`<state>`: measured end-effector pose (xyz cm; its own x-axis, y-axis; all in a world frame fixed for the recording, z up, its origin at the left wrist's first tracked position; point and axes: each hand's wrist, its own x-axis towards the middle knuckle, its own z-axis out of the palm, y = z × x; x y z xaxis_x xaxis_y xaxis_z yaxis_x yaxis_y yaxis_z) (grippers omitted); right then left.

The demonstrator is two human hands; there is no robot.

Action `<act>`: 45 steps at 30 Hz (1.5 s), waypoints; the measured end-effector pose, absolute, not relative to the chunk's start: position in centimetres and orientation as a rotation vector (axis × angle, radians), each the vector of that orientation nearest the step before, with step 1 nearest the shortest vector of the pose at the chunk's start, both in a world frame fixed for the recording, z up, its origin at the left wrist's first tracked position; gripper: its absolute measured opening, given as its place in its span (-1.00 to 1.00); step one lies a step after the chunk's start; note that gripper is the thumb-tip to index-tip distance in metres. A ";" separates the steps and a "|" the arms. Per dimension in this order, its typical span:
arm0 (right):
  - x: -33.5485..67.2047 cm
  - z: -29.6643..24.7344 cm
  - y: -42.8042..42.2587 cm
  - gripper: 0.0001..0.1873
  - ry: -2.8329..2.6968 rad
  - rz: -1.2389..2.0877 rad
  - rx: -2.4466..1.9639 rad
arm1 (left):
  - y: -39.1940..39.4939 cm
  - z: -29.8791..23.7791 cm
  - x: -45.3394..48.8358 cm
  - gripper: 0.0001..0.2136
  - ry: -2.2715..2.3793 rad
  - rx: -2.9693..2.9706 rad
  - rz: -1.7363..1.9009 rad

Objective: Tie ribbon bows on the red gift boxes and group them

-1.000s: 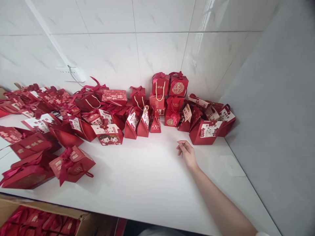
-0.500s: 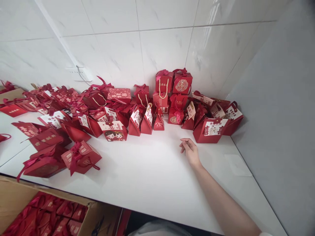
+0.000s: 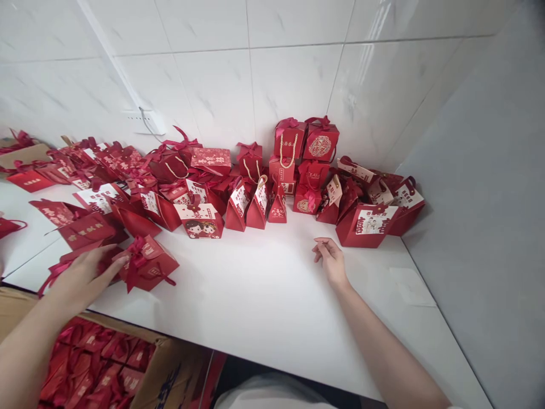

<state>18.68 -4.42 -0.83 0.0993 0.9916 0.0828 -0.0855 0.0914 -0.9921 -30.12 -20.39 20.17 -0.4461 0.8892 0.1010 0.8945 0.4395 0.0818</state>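
Observation:
My left hand (image 3: 90, 278) is over a dark red gift box (image 3: 63, 264) with a ribbon at the front left of the table. Its thumb is spread from the fingers and reaches to a second red box with a bow (image 3: 152, 267). Whether the hand touches either box is hard to tell. On the right, my right hand (image 3: 332, 261) rests at the white tabletop with loosely bent fingers and nothing visible in them. Nearest to it stands a large red box with a white label (image 3: 367, 228). A small triangular red box (image 3: 277, 210) stands farther left.
More red boxes, some stacked, line the tiled wall (image 3: 293, 79). Below the table's front edge, an open cardboard carton (image 3: 170, 369) holds many red boxes. A grey panel (image 3: 481, 170) bounds the right side. A socket strip (image 3: 147, 122) is on the wall.
My left hand has come into view from the lower left and now covers part of the ribboned box there. My right hand has stayed in place. The view has shifted slightly.

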 end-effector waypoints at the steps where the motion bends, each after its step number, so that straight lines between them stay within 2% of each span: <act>1: 18.7 -0.9 -4.4 -0.69 -1.113 1.115 -1.124 | -19.3 19.4 -30.5 -0.48 -2.721 -1.671 -0.140; 3: 18.7 -0.9 -4.4 -0.69 -1.114 1.112 -1.125 | -18.1 18.3 -30.4 -0.41 -2.884 -1.670 -0.139; 8: 18.6 -1.0 -4.2 -0.68 -1.125 1.110 -1.130 | -18.4 18.2 -26.5 -0.35 -3.157 -1.761 -0.727; 13: 18.6 -1.0 -4.2 -0.67 -1.131 1.105 -1.140 | -17.3 17.6 -22.5 -0.33 -2.907 -2.316 -0.648; 17: 18.6 -0.9 -4.3 -0.68 -1.130 1.096 -1.141 | -15.6 16.3 -19.3 -0.35 -2.695 -2.438 -0.777; 23: 18.3 0.2 -5.0 -0.67 -1.182 1.092 -1.121 | -14.1 14.5 -13.5 -0.27 -2.395 -2.956 -0.865; 28: 16.9 2.6 -7.2 -0.58 -1.301 1.168 -0.979 | -12.5 13.8 -10.4 -0.43 -2.249 -3.130 -0.904; 31: 16.2 4.1 -8.3 -0.51 -1.296 1.292 -0.908 | -11.9 13.7 -9.5 -0.56 -2.184 -3.056 -0.937; 34: 16.1 5.5 -8.4 -0.53 -1.278 1.257 -0.974 | -11.7 13.7 -9.3 -0.70 -2.269 -2.968 -0.917; 37: 16.6 6.9 -8.0 -0.60 -1.328 1.204 -1.015 | -11.7 13.6 -9.4 -0.73 -2.385 -2.970 -0.888; 42: 16.9 8.2 -7.9 -0.68 -1.430 1.400 -0.848 | -11.8 13.2 -9.3 -0.77 -2.425 -3.079 -0.952; 45: 16.4 8.0 -8.5 -0.64 -1.477 1.530 -0.777 | -11.8 12.9 -8.8 -0.79 -2.437 -3.217 -1.053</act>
